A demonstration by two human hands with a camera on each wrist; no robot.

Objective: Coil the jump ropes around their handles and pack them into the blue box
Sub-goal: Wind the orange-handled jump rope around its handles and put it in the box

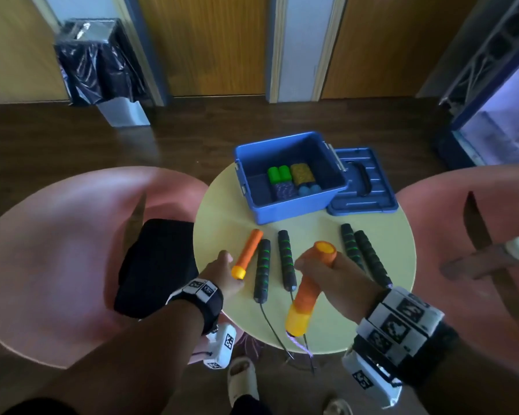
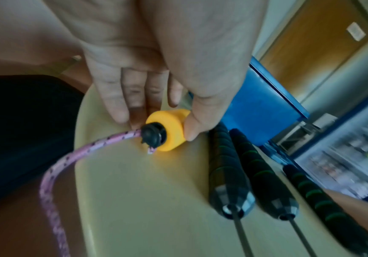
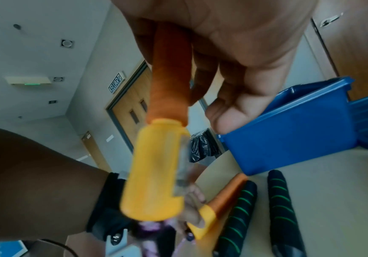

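Observation:
On the round yellow table (image 1: 222,205) lies one orange jump-rope handle (image 1: 247,254). My left hand (image 1: 222,271) pinches its yellow end cap (image 2: 169,128) between thumb and fingers, and the pink rope (image 2: 53,170) trails off the table edge. My right hand (image 1: 336,274) grips the matching orange handle (image 1: 309,283) and holds it tilted above the table, yellow end (image 3: 154,173) toward me. Several black handles with green stripes (image 1: 286,259) lie side by side. The open blue box (image 1: 294,209) behind them holds coiled ropes (image 1: 302,173).
The blue lid (image 1: 369,202) lies to the right of the box. Pink chairs (image 1: 57,250) flank the table, and a black bag (image 1: 156,265) sits on the left one. Thin black cords (image 1: 270,327) hang over the near edge. A lined bin (image 1: 99,70) stands far left.

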